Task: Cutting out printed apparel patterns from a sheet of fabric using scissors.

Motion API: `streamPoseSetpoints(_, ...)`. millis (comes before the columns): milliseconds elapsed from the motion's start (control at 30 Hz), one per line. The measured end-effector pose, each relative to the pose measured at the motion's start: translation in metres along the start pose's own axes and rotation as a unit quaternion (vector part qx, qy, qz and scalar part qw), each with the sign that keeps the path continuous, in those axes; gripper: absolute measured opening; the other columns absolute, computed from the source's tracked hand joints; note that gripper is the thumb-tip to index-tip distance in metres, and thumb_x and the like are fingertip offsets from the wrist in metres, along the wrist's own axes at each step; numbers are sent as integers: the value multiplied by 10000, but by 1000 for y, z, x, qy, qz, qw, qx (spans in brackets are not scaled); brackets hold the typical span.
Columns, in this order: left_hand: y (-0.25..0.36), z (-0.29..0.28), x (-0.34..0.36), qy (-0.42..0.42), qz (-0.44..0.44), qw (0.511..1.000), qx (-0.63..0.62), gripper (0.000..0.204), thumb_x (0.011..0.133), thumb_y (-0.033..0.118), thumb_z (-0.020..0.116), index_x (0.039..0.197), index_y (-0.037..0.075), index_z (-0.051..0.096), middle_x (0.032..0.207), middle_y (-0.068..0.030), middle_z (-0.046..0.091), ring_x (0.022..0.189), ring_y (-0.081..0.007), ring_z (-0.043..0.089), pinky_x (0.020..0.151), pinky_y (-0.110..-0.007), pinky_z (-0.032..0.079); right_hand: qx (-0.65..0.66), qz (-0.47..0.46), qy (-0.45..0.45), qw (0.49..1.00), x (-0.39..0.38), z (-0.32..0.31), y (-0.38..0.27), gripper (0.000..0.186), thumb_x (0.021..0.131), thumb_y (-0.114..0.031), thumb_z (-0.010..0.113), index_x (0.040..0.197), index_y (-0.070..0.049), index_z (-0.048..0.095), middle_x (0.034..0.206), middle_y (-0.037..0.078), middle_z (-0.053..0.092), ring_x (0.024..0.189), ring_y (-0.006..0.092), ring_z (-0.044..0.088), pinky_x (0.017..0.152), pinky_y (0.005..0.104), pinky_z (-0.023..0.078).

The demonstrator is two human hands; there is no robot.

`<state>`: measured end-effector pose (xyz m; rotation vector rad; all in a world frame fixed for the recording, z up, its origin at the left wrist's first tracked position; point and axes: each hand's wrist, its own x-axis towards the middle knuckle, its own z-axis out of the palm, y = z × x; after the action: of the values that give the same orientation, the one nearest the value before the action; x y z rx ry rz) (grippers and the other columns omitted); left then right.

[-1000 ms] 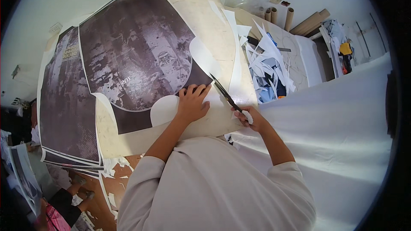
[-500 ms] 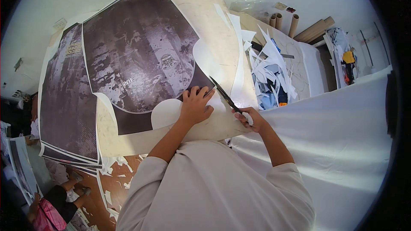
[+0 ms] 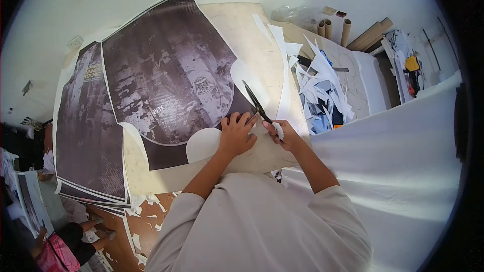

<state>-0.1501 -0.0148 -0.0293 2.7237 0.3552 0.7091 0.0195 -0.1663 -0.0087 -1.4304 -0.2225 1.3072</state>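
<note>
Sheet (image 3: 171, 70) lies on the table (image 3: 234, 20), its near edge under the left hand (image 3: 237, 135), fingers spread (lying flat should cut cleaner); the right hand (image 3: 285, 136) grips scissors (image 3: 257, 102), best guided low.

The large dark printed sheet (image 3: 166, 70) at centre left looks like smooth paper with a faint satin sheen, its printed pattern imitating rough, worn grain; the narrower sheet (image 3: 91, 136) beside it shares that finish. The scissors (image 3: 255, 97) have dark metal blades and white wrapping, apparently cloth, on the handle. Beneath lies a pale, smooth tabletop (image 3: 239, 35) with scuff marks, its material unclear. Upper right, a clear, glossy plastic bag (image 3: 295, 16) sits near matt cardboard tubes (image 3: 346, 32) and crisp white paper-like scraps (image 3: 325, 90). White sheeting (image 3: 393, 171) at right gleams softly in folds; the shirt (image 3: 267, 221) is matt cloth.
</note>
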Motion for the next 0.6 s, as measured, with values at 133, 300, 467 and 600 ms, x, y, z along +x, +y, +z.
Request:
streamPoseSetpoints(133,0,2,-3,-13,-2,1000,-2,620,793,357,677,1389,189,630,1269,-46,552,1167,-304,479,911,-498,340,-11,-4,34,999,12,18,-15,394,924,-335,823,718,-181,525,568,-91,470,426,44,415,396,216,268)
streamPoseSetpoints(300,3,0,-5,-11,-1,1000,-6,614,792,350,678,1383,191,633,1252,-46,552,1162,-300,485,905,-495,345,16,-5,40,999,35,25,-20,413,893,-367,849,715,-181,526,584,-80,475,436,50,419,401,221,264)
streamPoseSetpoints(467,6,-1,-3,-48,-16,999,-12,603,800,378,690,1374,198,640,1315,-59,544,1203,-320,462,933,-520,343,24,-13,40,999,58,32,-35,419,880,-389,859,725,-186,527,590,-72,484,439,55,422,410,234,275)
streamPoseSetpoints(600,4,-2,-3,-57,-18,998,-17,599,801,375,694,1370,195,642,1328,-61,538,1213,-320,456,941,-524,340,60,-3,53,997,75,40,-41,378,884,-339,863,785,-179,535,600,-85,478,439,44,431,395,209,273)
